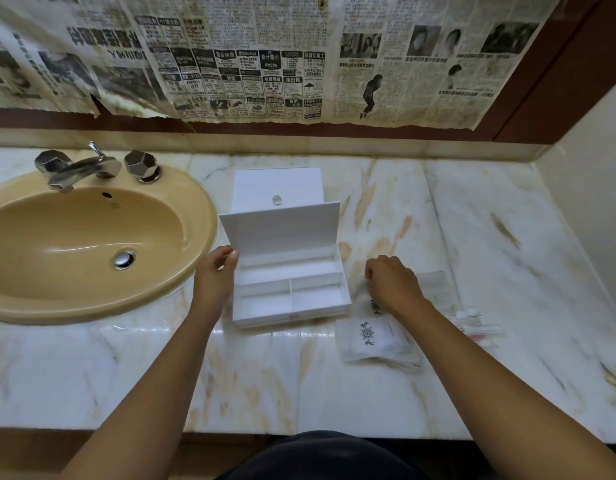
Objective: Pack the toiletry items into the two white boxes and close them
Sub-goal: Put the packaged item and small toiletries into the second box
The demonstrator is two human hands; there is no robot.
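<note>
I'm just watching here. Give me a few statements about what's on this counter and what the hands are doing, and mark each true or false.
1. The near white box stands open with its lid up. True.
2. Its compartments are already full of toiletries. False: they look empty.
3. The left hand is at the open box's left edge, by the lid. True.
4. The right hand is inside the sink. False: it is on the packets to the right of the box.
5. A second white box with a small knob sits behind the open one. True.
</note>
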